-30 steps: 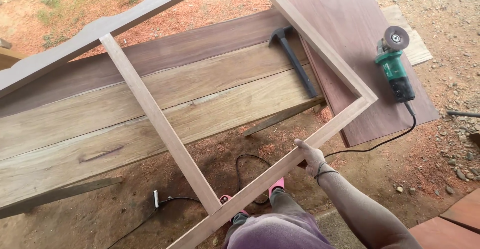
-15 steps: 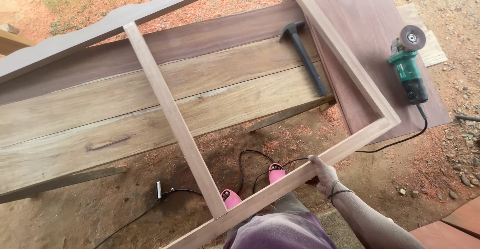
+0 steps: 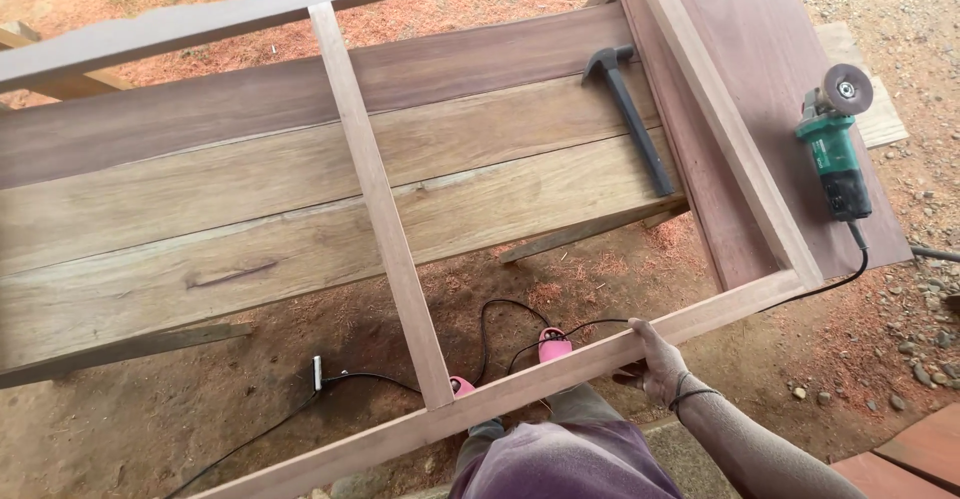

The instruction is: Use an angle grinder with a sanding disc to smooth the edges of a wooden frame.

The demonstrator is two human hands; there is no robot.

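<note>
The right hand (image 3: 660,367) is closed around the near rail of the pale rectangular wooden frame (image 3: 385,229), whose long axis runs left-right; the left hand is out of view.

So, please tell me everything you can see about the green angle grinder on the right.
The angle grinder has a green body, a black rear grip and a round, worn grey-brown disc at its far end. It lies flat on a dark reddish-brown board, beside the pale wooden frame but not touching it. A black cable leaves its near end and runs under the frame's corner. No hand touches it; the right hand grips the frame's near rail.
</note>
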